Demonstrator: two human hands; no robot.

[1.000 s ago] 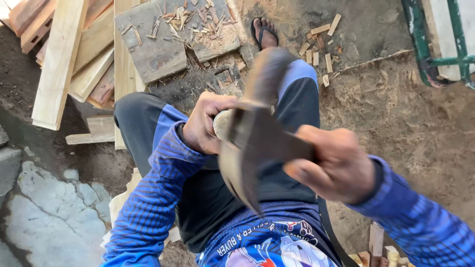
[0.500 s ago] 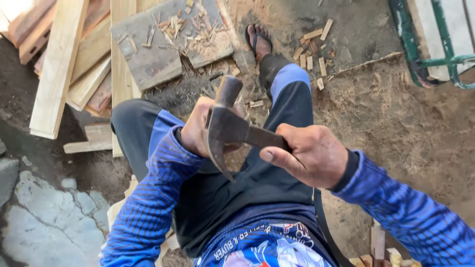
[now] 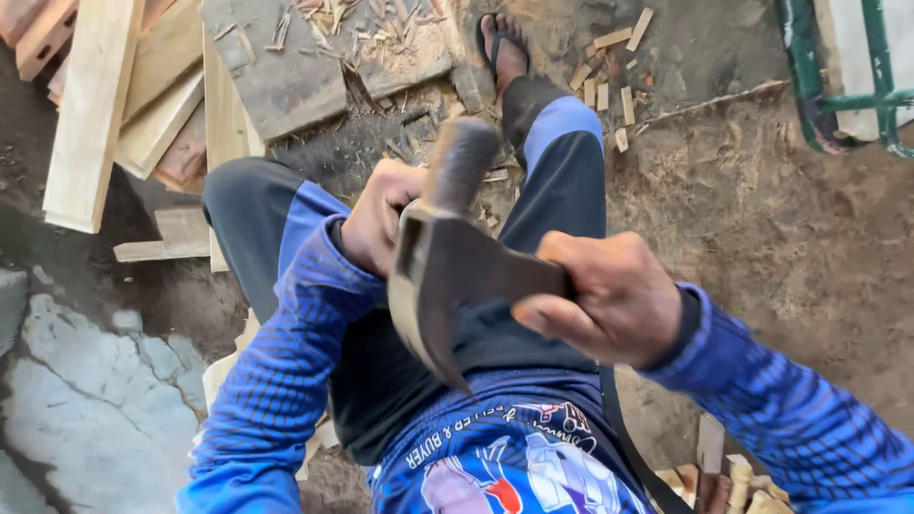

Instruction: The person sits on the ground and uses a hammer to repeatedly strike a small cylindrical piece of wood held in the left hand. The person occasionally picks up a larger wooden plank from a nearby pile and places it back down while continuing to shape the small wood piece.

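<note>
Head view, looking down on a seated person in a blue long-sleeved shirt and dark trousers with blue panels; the right hand (image 3: 609, 300) is closed in a fist around the handle end of a hatchet (image 3: 447, 276), fingers wrapped tight; the hatchet's dark metal head sits above the lap, its curved cutting edge running down to a point near the shirt hem; the left hand (image 3: 381, 214) curls against the far side of the hatchet head, fingers folded around a dark, blurred, rounded piece (image 3: 462, 162) that rises from behind the head; what this piece is cannot be told, nor exactly how it meets the blade; both hands are held close together between the raised knees; ground of packed earth and sawdust (image 3: 762, 219) to the right; pale wooden planks (image 3: 90, 114) stacked at upper left; a grey board (image 3: 286, 81) strewn with wood chips lies beyond the knees; a foot in a sandal (image 3: 503, 48) at top centre, with small offcut blocks (image 3: 609, 81) scattered just beside it; green metal frame (image 3: 828, 95) at upper right; cracked grey slab (image 3: 86, 400) at lower left
</note>
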